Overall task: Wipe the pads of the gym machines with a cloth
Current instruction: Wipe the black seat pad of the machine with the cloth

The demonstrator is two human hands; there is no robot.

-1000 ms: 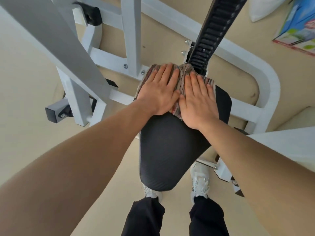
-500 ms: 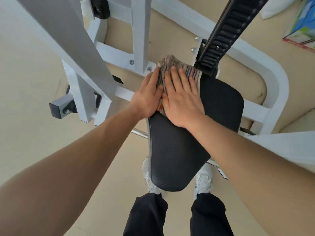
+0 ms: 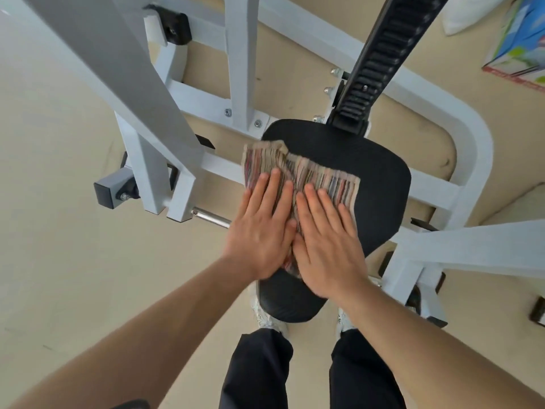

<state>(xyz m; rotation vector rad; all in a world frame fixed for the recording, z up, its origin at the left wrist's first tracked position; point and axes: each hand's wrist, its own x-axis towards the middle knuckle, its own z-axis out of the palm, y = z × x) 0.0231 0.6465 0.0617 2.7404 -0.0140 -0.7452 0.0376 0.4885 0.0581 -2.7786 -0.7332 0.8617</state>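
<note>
Head view: both hands flat on cloth, left-centre of pad.

Left hand (image 3: 259, 231) and right hand (image 3: 327, 243) lie side by side, fingers straight, pressing the striped cloth (image 3: 324, 178) onto the black pad (image 3: 374, 184). Versus 0.5 s ago, cloth and hands sit nearer the body; the pad's far end by the toothed rack (image 3: 380, 54), then covered, is now bare. The cloth's left edge overhangs the pad's left edge, close to the white frame (image 3: 224, 169). Bare pad lies right of the cloth and at the near end; open floor (image 3: 59, 231) to the left.
</note>
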